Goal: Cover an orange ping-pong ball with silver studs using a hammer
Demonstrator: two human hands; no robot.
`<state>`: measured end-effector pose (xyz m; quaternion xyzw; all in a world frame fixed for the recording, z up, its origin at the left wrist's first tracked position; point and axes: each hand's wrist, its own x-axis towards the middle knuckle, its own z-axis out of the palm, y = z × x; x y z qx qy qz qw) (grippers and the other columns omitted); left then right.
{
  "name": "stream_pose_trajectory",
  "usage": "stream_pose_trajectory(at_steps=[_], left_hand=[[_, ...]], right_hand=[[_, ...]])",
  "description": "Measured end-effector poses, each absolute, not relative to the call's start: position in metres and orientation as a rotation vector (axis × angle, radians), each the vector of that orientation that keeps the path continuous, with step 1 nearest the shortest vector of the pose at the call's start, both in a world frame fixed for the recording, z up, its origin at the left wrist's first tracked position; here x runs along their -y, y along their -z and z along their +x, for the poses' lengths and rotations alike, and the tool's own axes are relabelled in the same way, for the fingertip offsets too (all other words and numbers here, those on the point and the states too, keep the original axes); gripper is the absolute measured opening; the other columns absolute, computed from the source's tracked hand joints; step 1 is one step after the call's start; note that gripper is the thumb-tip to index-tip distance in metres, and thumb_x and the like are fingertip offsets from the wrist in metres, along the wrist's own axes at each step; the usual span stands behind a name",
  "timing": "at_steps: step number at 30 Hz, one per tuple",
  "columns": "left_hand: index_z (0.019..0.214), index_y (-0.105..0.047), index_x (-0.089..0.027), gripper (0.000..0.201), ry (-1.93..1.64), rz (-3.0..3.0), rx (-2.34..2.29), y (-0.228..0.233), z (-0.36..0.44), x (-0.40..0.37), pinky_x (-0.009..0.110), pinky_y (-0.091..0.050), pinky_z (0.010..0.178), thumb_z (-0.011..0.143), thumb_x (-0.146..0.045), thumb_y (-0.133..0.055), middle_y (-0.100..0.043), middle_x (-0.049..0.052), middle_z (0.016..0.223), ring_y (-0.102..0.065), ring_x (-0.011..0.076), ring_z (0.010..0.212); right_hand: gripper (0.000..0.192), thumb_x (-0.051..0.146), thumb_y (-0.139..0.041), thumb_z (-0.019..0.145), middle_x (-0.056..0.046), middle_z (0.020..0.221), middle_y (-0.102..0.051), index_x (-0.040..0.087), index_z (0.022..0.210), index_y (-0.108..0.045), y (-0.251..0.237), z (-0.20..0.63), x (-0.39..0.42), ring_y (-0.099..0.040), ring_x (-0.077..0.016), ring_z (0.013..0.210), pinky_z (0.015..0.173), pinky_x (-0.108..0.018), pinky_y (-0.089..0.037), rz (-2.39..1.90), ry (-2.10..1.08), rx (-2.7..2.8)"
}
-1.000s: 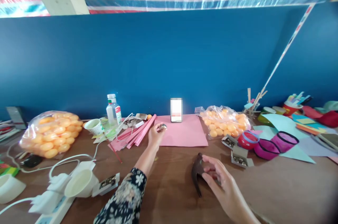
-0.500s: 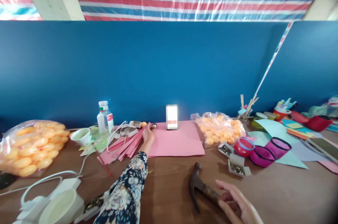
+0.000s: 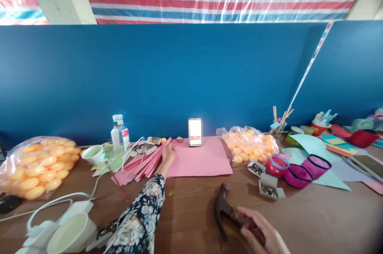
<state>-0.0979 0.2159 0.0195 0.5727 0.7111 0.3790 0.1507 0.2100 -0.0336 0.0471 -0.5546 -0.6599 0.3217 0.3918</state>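
My left hand (image 3: 168, 153) reaches over the pink paper sheet (image 3: 203, 162), beside a fan of folded pink paper strips (image 3: 146, 164). Its fingers are apart, with nothing visible in them. Just beyond the fingertips, at the sheet's far left, sits a small shiny metal ball (image 3: 179, 139), possibly a bell. A claw hammer (image 3: 223, 206) lies on the brown table in front of me, its head pointing away. Around its handle close the fingers of my right hand (image 3: 259, 230); the handle's end is hidden by the hand.
Bags of orange balls stand at left (image 3: 42, 168) and right (image 3: 251, 146). Small boxes of metal pieces (image 3: 269, 188) and magenta fabric cuffs (image 3: 297, 176) lie right. A bottle (image 3: 119, 134), a white cup (image 3: 72, 234) and cables are left. A blue partition (image 3: 191, 74) rises behind.
My left hand has let go of the metal ball, which now rests a little farther off to the right. My right hand has slid left along the hammer handle, toward the head.
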Motion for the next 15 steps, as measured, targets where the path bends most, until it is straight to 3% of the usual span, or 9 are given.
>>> stream_pose_trajectory(at_steps=[7,11,15], left_hand=[[0.112,-0.050,-0.016,0.033,-1.077,1.701,-2.038,-0.0240,-0.1020,-0.2104,0.042,-0.045,0.081,0.082,-0.029,-0.048,-0.052,0.009,0.115,-0.053,0.0201,0.097],[0.110,-0.053,-0.016,0.030,-1.053,1.719,-2.055,-0.0252,-0.1025,-0.2078,0.037,-0.040,0.089,0.082,-0.027,-0.047,-0.052,0.012,0.116,-0.051,0.0208,0.104],[0.111,-0.050,-0.017,0.032,-1.022,1.733,-2.069,-0.0247,-0.1025,-0.2058,0.041,-0.045,0.080,0.082,-0.030,-0.048,-0.052,0.009,0.114,-0.054,0.0198,0.096]], right_hand=[[0.032,0.032,-0.049,0.077,-0.009,0.088,-0.063,0.017,0.105,-0.056,-0.0458,0.2102,0.0346,-0.062,-0.0159,0.068,0.060,-0.022,-0.051,-1.381,-0.836,1.693],[0.032,0.031,-0.048,0.078,-0.009,0.089,-0.063,0.017,0.106,-0.055,-0.0473,0.2092,0.0385,-0.061,-0.0158,0.069,0.062,-0.022,-0.051,-1.388,-0.837,1.690],[0.032,0.031,-0.049,0.078,-0.008,0.089,-0.063,0.017,0.106,-0.055,-0.0463,0.2096,0.0393,-0.061,-0.0161,0.072,0.066,-0.023,-0.052,-1.382,-0.820,1.688]])
